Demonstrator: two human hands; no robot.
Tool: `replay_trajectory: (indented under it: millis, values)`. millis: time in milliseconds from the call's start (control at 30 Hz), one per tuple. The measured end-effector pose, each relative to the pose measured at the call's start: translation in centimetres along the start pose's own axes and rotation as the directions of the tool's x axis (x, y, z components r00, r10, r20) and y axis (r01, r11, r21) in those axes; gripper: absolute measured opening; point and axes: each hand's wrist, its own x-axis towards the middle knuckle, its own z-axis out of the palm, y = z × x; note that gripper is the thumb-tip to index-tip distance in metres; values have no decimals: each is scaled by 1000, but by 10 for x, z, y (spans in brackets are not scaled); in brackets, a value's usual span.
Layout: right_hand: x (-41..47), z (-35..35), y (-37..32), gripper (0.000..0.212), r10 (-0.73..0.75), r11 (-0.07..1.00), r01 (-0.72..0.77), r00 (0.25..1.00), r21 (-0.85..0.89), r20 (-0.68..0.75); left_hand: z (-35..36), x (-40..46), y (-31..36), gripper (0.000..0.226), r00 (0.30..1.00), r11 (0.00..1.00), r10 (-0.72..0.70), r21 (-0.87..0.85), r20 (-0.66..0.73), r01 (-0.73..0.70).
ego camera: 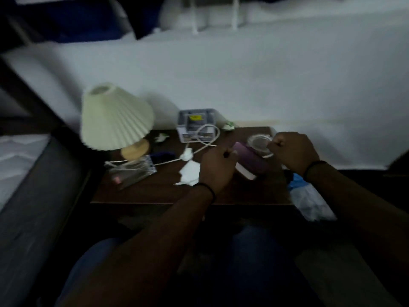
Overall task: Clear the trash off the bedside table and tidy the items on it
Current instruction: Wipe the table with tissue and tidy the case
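The dark wooden bedside table (155, 191) holds a cream pleated lamp (115, 117), a grey box (197, 125), a looped white cable (205, 138), a clear plastic packet (132, 171), a purple book (252, 160) and a clear round dish (260, 144). Crumpled white paper (190, 171) lies near the middle, and small crumpled wrappers (229, 126) sit at the back. My left hand (218, 167) is curled over the book's left end and grips a thin dark object. My right hand (292, 151) is a fist at the dish's right rim. The dim, blurred frame hides whether it holds anything.
A white bed (243, 80) runs behind the table. A blue and white plastic bag (309, 200) hangs off the table's right front corner under my right forearm. Another mattress (17, 160) and a dark frame stand to the left. My knees are below the front edge.
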Motion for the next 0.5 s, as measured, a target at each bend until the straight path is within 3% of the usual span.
replay_trajectory:
  millis: [167, 300, 400, 433, 500]
  values:
    - [11, 19, -130, 28, -216, 976, 212, 969, 45, 118, -93, -17, -61, 31, 939, 932, -322, -215, -122, 292]
    - [6, 62, -201, 19, -339, 938, 317, 922, 137, 186, -146, -33, -105, 29, 803, 824, -549, -309, -231, 474]
    - [-1, 94, -240, 9, -366, 918, 324, 914, 228, 177, -151, -36, -147, 50, 636, 636, -741, -526, -213, 565]
    - [-3, 102, -250, 12, -359, 920, 318, 918, 230, 169, -149, -35, -158, 62, 572, 536, -800, -648, -183, 542]
    - [-8, 115, -261, 27, -404, 907, 373, 901, 197, 156, -144, -37, -167, 57, 449, 305, -888, -857, -99, 414]
